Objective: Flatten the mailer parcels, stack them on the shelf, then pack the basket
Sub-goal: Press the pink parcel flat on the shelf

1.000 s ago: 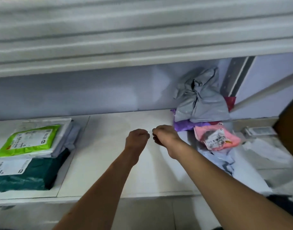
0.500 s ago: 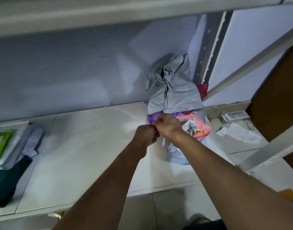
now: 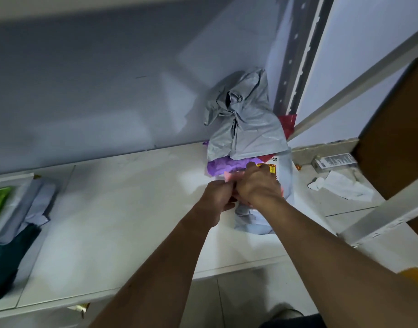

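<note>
1. Just in front of the crumpled grey plastic mailer (image 3: 243, 119), both hands are working on a small pink plastic mailer parcel (image 3: 229, 176). The parcel is lying on the pile there, over a purple plastic mailer (image 3: 223, 166) and a pale blue-grey one (image 3: 252, 217).
2. The right hand (image 3: 258, 183) is curling over the pink parcel and covering most of it. The left hand (image 3: 217, 195) is pinching the parcel's left edge with bent fingers, though that grip is partly hidden.
3. A second ago both hands were hovering as fists over the bare white shelf (image 3: 108, 209), left of the grey mailer and holding nothing. They have since reached the pile.
4. This probably means the pink parcel is the next one being taken for flattening. It is then likely heading for the flat stack of mailers (image 3: 18, 209) far left of the grey mailer.
</note>
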